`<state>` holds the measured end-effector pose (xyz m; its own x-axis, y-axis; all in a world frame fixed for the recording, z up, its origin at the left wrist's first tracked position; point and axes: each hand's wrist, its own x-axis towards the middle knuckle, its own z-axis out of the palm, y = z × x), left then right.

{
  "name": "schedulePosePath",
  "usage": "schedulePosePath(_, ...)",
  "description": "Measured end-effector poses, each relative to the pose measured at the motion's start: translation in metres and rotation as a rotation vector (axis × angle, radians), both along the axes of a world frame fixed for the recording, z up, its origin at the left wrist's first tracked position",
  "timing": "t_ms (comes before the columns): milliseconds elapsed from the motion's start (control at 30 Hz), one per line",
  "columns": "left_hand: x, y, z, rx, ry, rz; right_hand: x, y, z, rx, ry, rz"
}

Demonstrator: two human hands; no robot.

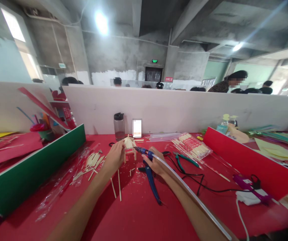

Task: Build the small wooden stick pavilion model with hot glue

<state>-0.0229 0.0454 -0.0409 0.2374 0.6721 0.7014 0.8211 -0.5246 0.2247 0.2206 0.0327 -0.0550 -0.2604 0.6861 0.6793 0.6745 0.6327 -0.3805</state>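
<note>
Model: small house-like structure of pale wooden sticks with a peaked roof and slim legs, one item, standing on the red-covered tabletop; clock positions below are read from it, twelve toward the white partition.

Left hand: at nine o'clock, fingers closed narrowly on the model's near-left side, holding it.

Right hand: at four o'clock, wrapped around a blue glue gun with a dark nozzle. Nozzle points to nine o'clock, close by the model; contact cannot be told. A long translucent glue stick trails from its rear toward five o'clock.

Offcuts: heap of short pale wooden sticks, eight o'clock, on crumpled clear plastic wrapping. Two longer pale sticks lie apart at about six-thirty.

Tool: dark blue, curved-handled, kind unclear, five o'clock, just below the right hand.

Pliers: green-handled, between three and four.

Stock: bundle of pale sticks in red-printed clear packaging, three o'clock.

Bottle: grey, see-through, black-lidded, eleven o'clock, upright. Phone with a blurred white screen, near twelve-thirty, upright.

Supply: purple power strip, four o'clock, with a black cable running to it.
</note>
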Motion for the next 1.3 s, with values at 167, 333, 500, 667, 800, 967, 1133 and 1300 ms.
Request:
schedulePosePath(167,0.0,0.002,-0.001,0.003,-0.004,0.015,-0.001,0.0,0.0,0.0,0.003,-0.028)
schedulePosePath(333,0.0,0.002,-0.001,0.007,-0.007,0.004,0.0,-0.001,0.0,-0.007,0.009,-0.017)
schedulePosePath(500,0.0,0.0,0.0,-0.006,-0.009,0.003,0.0,0.0,0.0,-0.008,0.024,-0.021)
schedulePosePath(667,0.0,0.001,0.0,-0.007,-0.008,0.001,-0.001,0.0,-0.001,-0.02,0.036,-0.025)
schedulePosePath(800,-0.001,0.001,0.0,0.001,0.0,-0.008,-0.001,0.001,-0.002,-0.025,0.054,-0.025)
schedulePosePath(967,0.0,0.001,0.0,0.008,-0.01,-0.02,0.0,0.0,0.0,-0.033,0.034,-0.01)
schedulePosePath(1133,-0.001,0.001,-0.001,0.005,-0.011,-0.011,0.001,-0.007,0.008,-0.116,0.102,-0.005)
schedulePosePath(1300,-0.001,0.001,0.0,-0.001,-0.009,-0.018,0.004,-0.009,0.011,-0.197,0.086,0.006)
